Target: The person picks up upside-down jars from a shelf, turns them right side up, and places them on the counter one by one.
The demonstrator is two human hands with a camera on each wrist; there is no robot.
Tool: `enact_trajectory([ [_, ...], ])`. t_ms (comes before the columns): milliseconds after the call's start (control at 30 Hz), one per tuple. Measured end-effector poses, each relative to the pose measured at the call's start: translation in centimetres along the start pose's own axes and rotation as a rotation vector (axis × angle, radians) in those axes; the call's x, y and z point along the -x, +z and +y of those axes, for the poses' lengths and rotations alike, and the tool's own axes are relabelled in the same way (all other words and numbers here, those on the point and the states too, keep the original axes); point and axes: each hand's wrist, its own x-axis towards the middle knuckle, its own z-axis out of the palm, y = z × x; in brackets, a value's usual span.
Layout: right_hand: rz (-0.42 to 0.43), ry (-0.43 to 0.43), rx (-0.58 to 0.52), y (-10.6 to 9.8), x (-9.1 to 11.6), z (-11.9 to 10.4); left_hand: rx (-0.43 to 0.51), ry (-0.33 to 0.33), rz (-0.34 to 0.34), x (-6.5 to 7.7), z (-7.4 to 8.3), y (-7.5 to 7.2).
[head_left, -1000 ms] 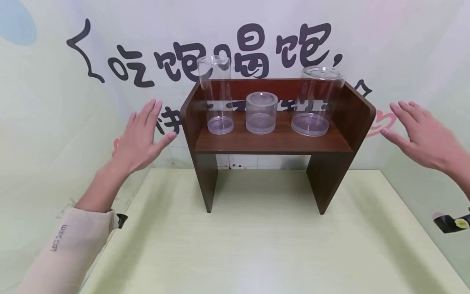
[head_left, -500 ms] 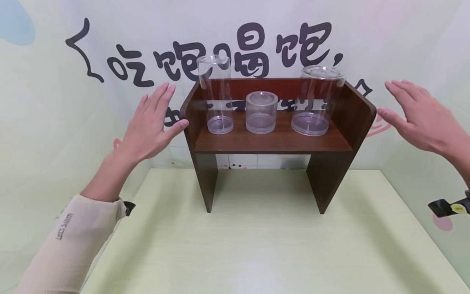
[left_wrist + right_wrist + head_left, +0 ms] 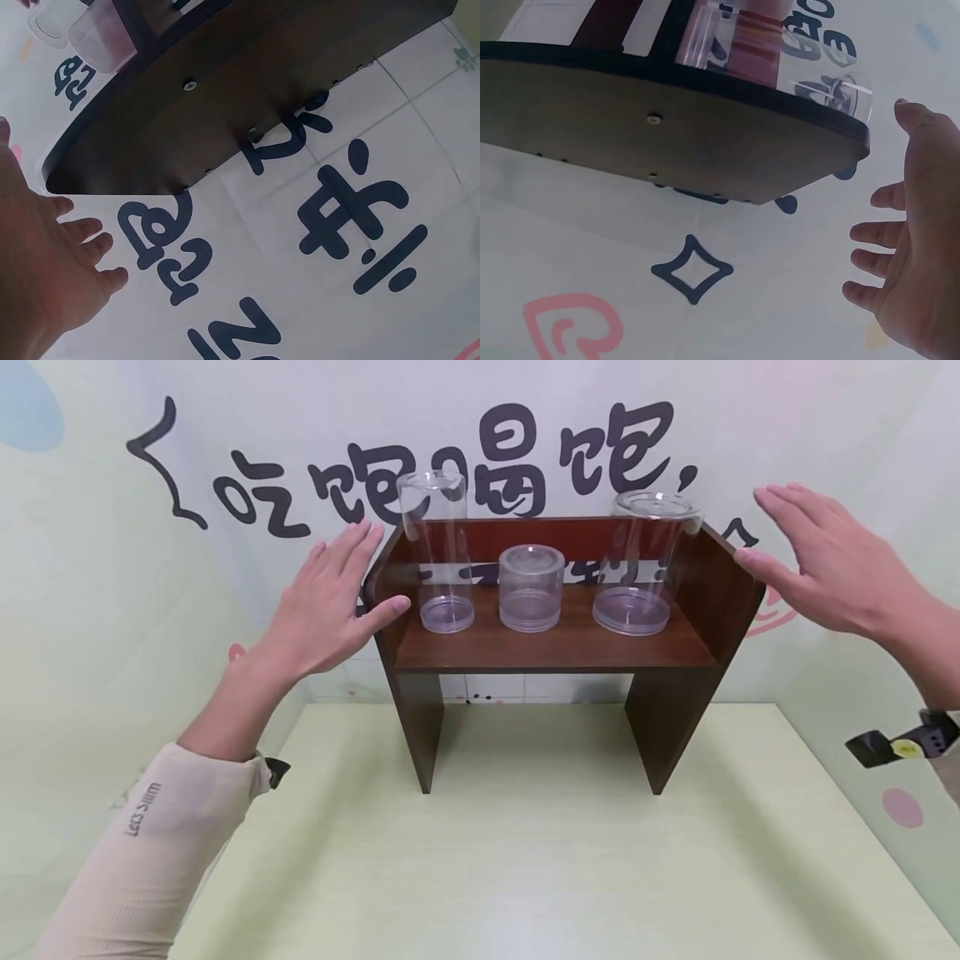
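The dark brown wooden desktop shelf [image 3: 555, 647] stands at the back of the pale yellow-green table [image 3: 540, 860], against the wall, between two raised hands. Nearest the camera, a cream ribbed sleeve [image 3: 135, 860] covers the left forearm; its lower part is cut off by the frame edge. The left hand [image 3: 322, 610] hovers beside the shelf's left side panel with fingers straight and spread, grasping nothing; its thumb tip lies in front of the panel's edge, and whether it touches the wood cannot be told. The right hand [image 3: 832, 564] is likewise flat and empty, held just beside the right side panel, its thumb near the panel's top edge; a black wrist strap [image 3: 900, 747] runs off the frame. On the shelf board stand three clear plastic cylinders: a tall narrow clear jar [image 3: 437, 552] at the left, a short clear lidded jar [image 3: 531, 587] in the middle, and a wide tall clear jar [image 3: 647, 564] at the right. Their walls are hard to trace against the black lettering on the white wall [image 3: 495, 460] behind, which the shelf partly hides.
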Motion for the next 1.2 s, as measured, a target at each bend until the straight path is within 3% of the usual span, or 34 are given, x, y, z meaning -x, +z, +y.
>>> enact_trajectory([
  [567, -0.104, 0.013, -0.033, -0.5, -4.3, -3.3, -0.03, -0.029, -0.083, -0.9, 1.1, 0.0],
  [1200, -0.178, 0.016, 0.038, 0.8, -7.9, -6.8, -0.062, -0.034, -0.129, -1.2, 1.8, 0.0],
])
